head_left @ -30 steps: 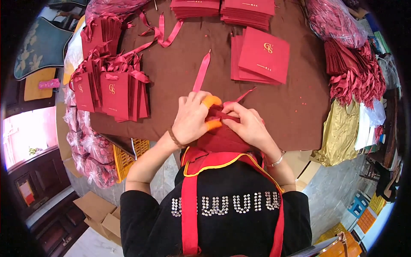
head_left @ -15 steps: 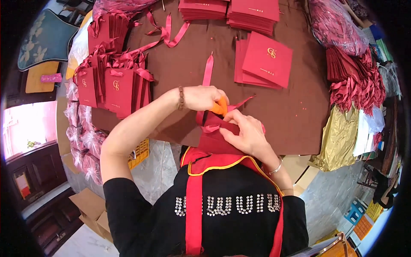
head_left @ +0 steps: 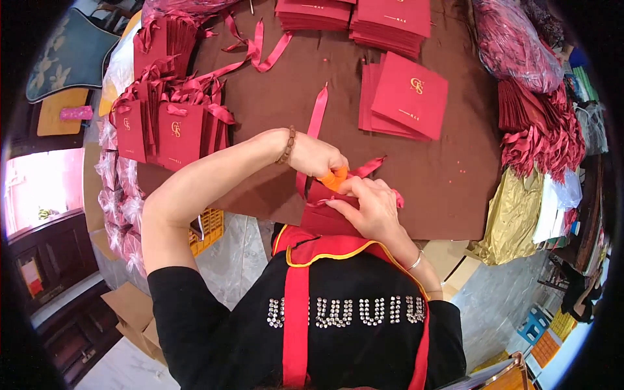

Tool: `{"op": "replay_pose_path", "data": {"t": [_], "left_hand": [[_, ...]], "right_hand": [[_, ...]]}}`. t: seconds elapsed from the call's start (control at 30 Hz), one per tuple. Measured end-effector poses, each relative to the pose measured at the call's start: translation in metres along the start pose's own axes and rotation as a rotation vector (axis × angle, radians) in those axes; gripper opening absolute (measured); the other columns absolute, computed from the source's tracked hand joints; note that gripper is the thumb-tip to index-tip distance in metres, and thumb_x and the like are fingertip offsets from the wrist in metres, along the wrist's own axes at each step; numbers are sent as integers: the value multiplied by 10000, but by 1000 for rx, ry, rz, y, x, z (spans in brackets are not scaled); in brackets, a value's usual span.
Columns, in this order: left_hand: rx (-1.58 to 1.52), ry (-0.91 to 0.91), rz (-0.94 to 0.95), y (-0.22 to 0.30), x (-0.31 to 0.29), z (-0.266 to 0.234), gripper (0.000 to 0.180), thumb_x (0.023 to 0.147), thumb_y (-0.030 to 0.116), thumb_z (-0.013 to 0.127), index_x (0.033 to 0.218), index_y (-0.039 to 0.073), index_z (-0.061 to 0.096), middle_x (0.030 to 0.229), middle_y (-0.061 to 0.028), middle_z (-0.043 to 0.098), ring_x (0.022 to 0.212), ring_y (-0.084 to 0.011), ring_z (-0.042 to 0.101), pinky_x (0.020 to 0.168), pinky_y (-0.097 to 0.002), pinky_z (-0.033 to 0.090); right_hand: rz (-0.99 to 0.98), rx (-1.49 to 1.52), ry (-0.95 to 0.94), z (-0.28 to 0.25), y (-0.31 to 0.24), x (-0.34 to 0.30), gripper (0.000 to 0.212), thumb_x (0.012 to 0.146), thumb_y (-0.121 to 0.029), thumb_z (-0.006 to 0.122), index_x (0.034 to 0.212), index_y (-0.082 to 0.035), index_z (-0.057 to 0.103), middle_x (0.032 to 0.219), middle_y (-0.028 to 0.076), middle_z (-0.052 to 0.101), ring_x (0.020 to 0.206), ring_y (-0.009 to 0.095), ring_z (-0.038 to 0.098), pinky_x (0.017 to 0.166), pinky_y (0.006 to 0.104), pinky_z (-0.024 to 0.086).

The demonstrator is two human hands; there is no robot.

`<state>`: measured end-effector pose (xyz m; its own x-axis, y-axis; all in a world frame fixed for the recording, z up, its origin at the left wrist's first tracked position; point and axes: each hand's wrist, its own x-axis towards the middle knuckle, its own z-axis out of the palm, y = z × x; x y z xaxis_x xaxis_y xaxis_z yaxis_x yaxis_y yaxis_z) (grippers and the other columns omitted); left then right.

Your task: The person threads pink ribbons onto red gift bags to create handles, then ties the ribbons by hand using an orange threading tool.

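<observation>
A small dark-red paper gift bag [head_left: 322,222] stands at the table's near edge, close against my body. My left hand [head_left: 313,156] is closed over the bag's mouth, with something orange [head_left: 333,178] at its fingertips; whether this is a finger cover or a tool I cannot tell. The fingers of my right hand [head_left: 372,205] are bent and pinch the bag's upper edge near a ribbon. One red ribbon end [head_left: 318,112] stretches away over the table beyond my left hand. Another ribbon end [head_left: 369,167] sticks out between the hands. The bag's inside is hidden.
Flat red bags [head_left: 409,94] lie on the brown tablecloth [head_left: 266,97], with taller stacks [head_left: 390,26] behind. Ribboned bags [head_left: 179,133] stand at left. More bags [head_left: 530,123] and plastic-wrapped bundles [head_left: 517,49] sit at right, beside gold wrapping [head_left: 517,211].
My left hand has shifted slightly right and down toward the bag's mouth. My right hand stays on the bag, its fingers a little more curled. The view has shifted slightly.
</observation>
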<state>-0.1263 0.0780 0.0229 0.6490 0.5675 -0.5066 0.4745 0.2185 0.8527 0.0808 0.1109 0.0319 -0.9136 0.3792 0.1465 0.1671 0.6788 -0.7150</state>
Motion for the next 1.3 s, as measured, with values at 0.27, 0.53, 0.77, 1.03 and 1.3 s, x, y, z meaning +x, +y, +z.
{"op": "replay_pose_path", "data": {"t": [0.27, 0.53, 0.77, 1.03, 1.3], "left_hand": [[152, 276, 82, -4, -6, 17, 196, 862, 221, 542, 947, 63, 621, 1247, -139, 478, 1169, -311, 409, 973, -413, 339], [131, 272, -85, 9, -21, 17, 232, 875, 229, 520, 1000, 56, 609, 1302, -135, 443, 1217, -299, 375, 1006, -411, 312], [27, 110, 124, -11, -17, 9, 233, 863, 174, 550, 1045, 40, 610, 1327, -157, 438, 1230, -314, 376, 1029, -389, 304], [-73, 423, 157, -24, -6, 3, 162, 838, 189, 594, 900, 49, 646, 1235, -133, 480, 1144, -269, 443, 966, -385, 348], [493, 883, -21, -26, -11, -13, 185, 869, 272, 555, 948, 130, 643, 1050, -97, 572, 989, -297, 538, 825, -388, 439]], "right_hand": [[39, 136, -40, -3, 5, 7, 211, 729, -238, 731, 806, -84, 610, 685, 64, 615, 639, 232, 590, 630, 347, 426], [26, 194, -79, -3, 6, 10, 205, 712, -194, 748, 811, -66, 622, 689, 70, 616, 661, 229, 588, 658, 334, 433], [6, 143, -108, -4, 4, 13, 210, 712, -200, 750, 820, -63, 632, 708, 71, 622, 667, 235, 589, 661, 336, 439], [39, 278, -165, -4, 12, 14, 193, 758, -250, 697, 854, -100, 624, 709, 75, 631, 684, 265, 604, 639, 380, 433], [-23, -42, -91, 2, 21, 17, 236, 769, -215, 691, 947, -77, 622, 868, 70, 633, 838, 251, 576, 745, 357, 420]]}}
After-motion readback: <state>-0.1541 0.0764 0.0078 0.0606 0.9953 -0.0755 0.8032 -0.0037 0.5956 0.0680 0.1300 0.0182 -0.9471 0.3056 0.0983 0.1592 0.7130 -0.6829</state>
